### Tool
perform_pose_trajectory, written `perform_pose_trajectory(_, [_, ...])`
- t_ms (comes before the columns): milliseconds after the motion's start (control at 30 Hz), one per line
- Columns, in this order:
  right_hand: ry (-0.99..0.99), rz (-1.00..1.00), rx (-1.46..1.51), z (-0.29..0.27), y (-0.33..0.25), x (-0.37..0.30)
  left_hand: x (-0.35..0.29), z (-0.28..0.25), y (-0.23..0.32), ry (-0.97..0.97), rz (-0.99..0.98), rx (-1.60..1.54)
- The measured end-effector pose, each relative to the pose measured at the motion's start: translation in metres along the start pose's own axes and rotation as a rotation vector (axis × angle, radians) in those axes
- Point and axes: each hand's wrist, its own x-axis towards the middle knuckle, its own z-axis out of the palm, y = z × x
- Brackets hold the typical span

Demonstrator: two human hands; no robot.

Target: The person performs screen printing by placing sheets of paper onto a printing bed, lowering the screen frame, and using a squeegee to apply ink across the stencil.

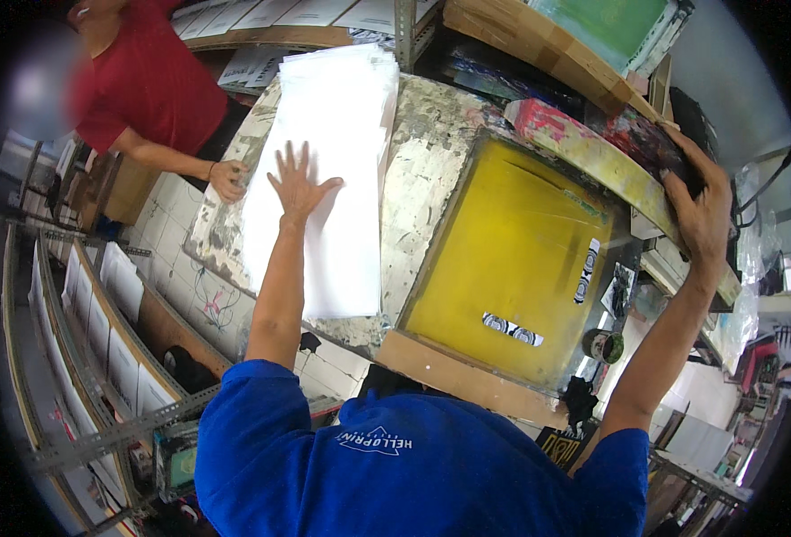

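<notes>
My left hand lies flat with its fingers spread on a tall stack of white paper sheets. Right of the stack sits a screen-printing frame with yellow mesh and two black-and-white patterned strips on it. Along its far right side runs a long bar stained pink and yellow. My right hand is beyond that bar at the upper right, its fingers and thumb curved around something dark that I cannot make out.
A person in a red shirt stands at the far left, one hand at the paint-stained table. Racks with paper stand at the left. A cardboard box is at the back, and a small pot is beside the frame.
</notes>
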Motion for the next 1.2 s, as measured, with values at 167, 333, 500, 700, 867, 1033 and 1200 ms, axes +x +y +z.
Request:
perform_pose_trajectory(167, [-0.051,0.059,-0.022,-0.003,-0.003,-0.002,0.038,0.021,0.044,-0.173,-0.033,-0.039])
perform_pose_trajectory(333, [-0.082,0.063,0.051,-0.005,-0.005,-0.001,0.072,0.027,0.069,-0.103,-0.095,-0.057])
perform_pose_trajectory(500, [-0.126,0.100,0.088,-0.011,-0.008,0.003,0.092,0.030,0.088,-0.080,-0.146,-0.091])
perform_pose_trajectory(700, [-0.037,0.073,0.055,-0.005,-0.003,0.004,0.105,0.034,0.095,-0.065,-0.188,-0.126])
perform_pose_trajectory(867, [-0.028,0.068,0.085,-0.001,0.004,0.006,0.051,0.018,0.070,0.277,0.017,-0.236])
perform_pose_trajectory(1033, [0.016,0.023,-0.020,-0.001,0.006,0.004,-0.109,-0.013,0.127,-0.056,0.362,-0.164])
perform_pose_trajectory(1200, [-0.062,0.035,-0.051,-0.005,0.007,0.005,-0.176,0.015,0.194,-0.236,0.505,-0.361])
